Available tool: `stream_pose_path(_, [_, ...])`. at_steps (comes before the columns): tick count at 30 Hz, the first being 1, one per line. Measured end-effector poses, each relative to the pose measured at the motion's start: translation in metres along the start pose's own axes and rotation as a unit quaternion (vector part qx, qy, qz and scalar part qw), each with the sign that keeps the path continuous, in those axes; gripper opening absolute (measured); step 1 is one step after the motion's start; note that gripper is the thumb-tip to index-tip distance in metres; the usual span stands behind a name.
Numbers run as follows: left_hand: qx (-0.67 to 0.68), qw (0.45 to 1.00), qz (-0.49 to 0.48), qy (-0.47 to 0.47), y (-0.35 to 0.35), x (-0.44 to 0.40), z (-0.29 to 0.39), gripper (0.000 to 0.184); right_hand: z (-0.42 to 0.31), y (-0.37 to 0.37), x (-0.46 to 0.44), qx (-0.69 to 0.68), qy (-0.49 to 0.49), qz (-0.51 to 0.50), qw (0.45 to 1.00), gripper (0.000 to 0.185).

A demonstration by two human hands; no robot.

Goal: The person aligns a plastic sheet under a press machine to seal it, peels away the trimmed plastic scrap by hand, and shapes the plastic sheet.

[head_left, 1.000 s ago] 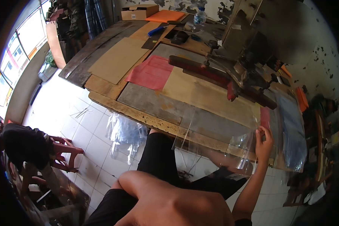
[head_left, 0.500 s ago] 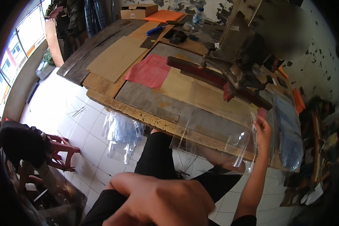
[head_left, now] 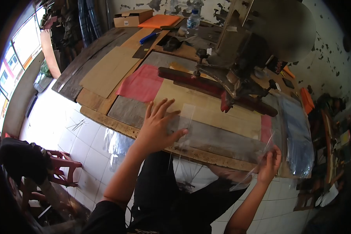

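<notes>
A clear plastic sheet (head_left: 222, 142) lies over the front edge of the worktable (head_left: 123, 114), under a machine's long dark-red bar (head_left: 214, 90). My left hand (head_left: 158, 125) is open, fingers spread, above the sheet's left end, its thumb at the plastic. At the right end my right hand (head_left: 270, 162) pinches the sheet's edge between thumb and fingers. Beneath the bar lies a tan sheet (head_left: 206, 111), with a red cloth (head_left: 139, 83) at its left and another red piece at its right.
Clear plastic bags (head_left: 298, 136) are stacked at the right; others (head_left: 117, 146) hang below the table's left front. Cardboard (head_left: 109, 70), a blue-handled cutter (head_left: 149, 38), a bottle (head_left: 193, 19) and a box (head_left: 132, 18) are farther back. A red stool (head_left: 64, 167) stands lower left.
My left arm has swung forward from near my body to the sheet's left end, fingers spread. My right hand has lowered slightly, still holding the sheet. The view has shifted a little.
</notes>
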State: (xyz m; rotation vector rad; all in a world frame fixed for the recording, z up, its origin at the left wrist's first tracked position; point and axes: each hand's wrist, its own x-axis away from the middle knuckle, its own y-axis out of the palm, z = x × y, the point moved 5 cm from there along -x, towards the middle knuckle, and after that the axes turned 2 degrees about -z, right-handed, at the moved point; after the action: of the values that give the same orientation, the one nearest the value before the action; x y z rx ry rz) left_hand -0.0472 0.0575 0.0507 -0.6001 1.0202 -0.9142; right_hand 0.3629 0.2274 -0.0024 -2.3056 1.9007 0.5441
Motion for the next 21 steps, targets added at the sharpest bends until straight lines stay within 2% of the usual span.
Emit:
stream_pose_path(2, [0.029,0.999,0.001,0.023,0.004,-0.002,-0.001,0.047,-0.001,0.003,-0.001,-0.034,-0.013,-0.001,0.999,0.044])
stream_pose_path(4, [0.224,0.974,-0.03,0.003,0.015,-0.002,-0.011,0.04,-0.007,0.019,-0.002,-0.008,-0.019,0.041,0.999,0.041])
stream_pose_path(5, [0.284,0.958,-0.017,-0.025,0.014,-0.004,-0.013,0.031,-0.004,0.021,-0.005,-0.01,-0.022,0.039,0.999,0.041])
stream_pose_path(6, [0.282,0.959,-0.014,-0.026,0.009,-0.002,-0.012,0.031,0.003,0.02,-0.005,0.015,-0.017,0.049,0.999,0.042])
stream_pose_path(8, [0.365,0.919,-0.062,-0.135,0.007,0.006,-0.019,0.026,0.01,0.022,-0.004,0.037,-0.01,0.056,0.998,0.044])
stream_pose_path(11, [0.395,0.91,-0.023,-0.119,0.015,0.012,-0.023,0.023,0.008,0.022,-0.001,0.031,0.005,0.028,0.999,0.044])
stream_pose_path(14, [0.404,0.907,-0.018,-0.121,0.015,0.012,-0.023,0.019,0.012,0.018,0.0,0.018,0.009,0.062,0.998,0.042])
stream_pose_path(19, [0.421,0.898,-0.016,-0.124,0.015,0.013,-0.023,0.014,0.009,0.019,-0.002,0.042,0.037,0.003,0.998,0.039])
stream_pose_path(21, [0.429,0.894,-0.013,-0.126,0.014,0.013,-0.023,0.013,0.012,0.019,-0.003,0.044,0.034,0.009,0.998,0.038])
